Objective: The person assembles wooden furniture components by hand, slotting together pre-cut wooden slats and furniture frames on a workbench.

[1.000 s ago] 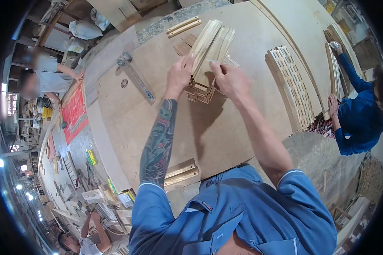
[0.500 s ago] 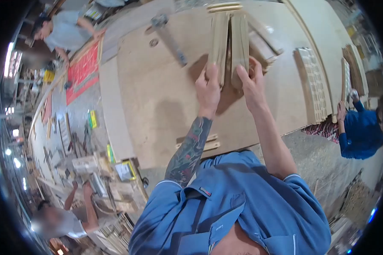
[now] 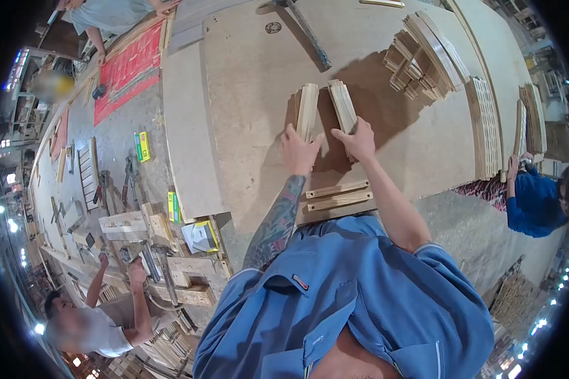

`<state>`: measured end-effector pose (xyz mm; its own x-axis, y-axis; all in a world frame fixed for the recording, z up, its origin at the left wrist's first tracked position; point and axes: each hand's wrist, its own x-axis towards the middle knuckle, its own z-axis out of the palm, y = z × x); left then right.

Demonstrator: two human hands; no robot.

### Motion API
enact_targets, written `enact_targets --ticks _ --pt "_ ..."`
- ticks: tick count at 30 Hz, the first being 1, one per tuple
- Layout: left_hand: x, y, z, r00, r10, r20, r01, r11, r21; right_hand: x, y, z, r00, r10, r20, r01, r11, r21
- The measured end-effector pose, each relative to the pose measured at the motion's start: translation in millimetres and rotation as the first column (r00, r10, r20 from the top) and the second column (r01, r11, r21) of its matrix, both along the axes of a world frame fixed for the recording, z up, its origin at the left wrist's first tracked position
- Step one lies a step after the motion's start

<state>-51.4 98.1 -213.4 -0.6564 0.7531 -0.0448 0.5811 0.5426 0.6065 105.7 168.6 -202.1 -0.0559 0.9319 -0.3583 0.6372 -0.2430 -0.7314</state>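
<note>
Two stacks of slats lay side by side, apart, on the table [image 3: 253,120]. The left hand [image 3: 299,151] was at the near end of the left stack [image 3: 307,110], thumb spread from the fingers; whether it pressed the wood, I cannot tell. The right hand [image 3: 359,140] pinched the right stack [image 3: 342,104] between thumb and fingers. Two strips [image 3: 338,196] lay nearer, a hammer [image 3: 308,35] far, a pile [image 3: 423,60] far right.

hammer [image 3: 310,36] lying on bench [image 3: 246,101] near dark round mark [image 3: 273,28]; red sheet [image 3: 129,66] lying at upper left; blue-clad co-worker [image 3: 534,201] standing at right; pale-shirted co-worker [image 3: 110,331] reaching over wooden pieces [image 3: 186,294].
</note>
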Motion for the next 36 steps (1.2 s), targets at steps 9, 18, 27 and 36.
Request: enact_targets --ticks 9,18,27,36 --pt "-52.0 -2.7 -36.6 0.974 -0.004 0.225 -0.043 0.978 0.202 -24.3 -6.4 -10.8 0.982 -0.186 -0.040 0.190 0.971 0.146" --pt "-54.9 -9.9 -34.3 0.946 -0.025 0.322 -0.017 0.992 0.126 -14.7 -2.6 -29.1 0.976 -0.209 0.058 0.203 0.974 0.099" --pt "-79.1 -32.4 -37.2 0.989 0.051 0.136 -0.071 0.987 0.142 11.0 0.0 -47.1 0.928 -0.340 0.152 0.279 0.905 0.321" --pt "-155.6 -31.6 -77.9 0.984 -0.156 0.092 0.159 0.987 -0.032 99.7 29.8 -42.9 0.994 -0.103 -0.038 0.110 0.909 0.401"
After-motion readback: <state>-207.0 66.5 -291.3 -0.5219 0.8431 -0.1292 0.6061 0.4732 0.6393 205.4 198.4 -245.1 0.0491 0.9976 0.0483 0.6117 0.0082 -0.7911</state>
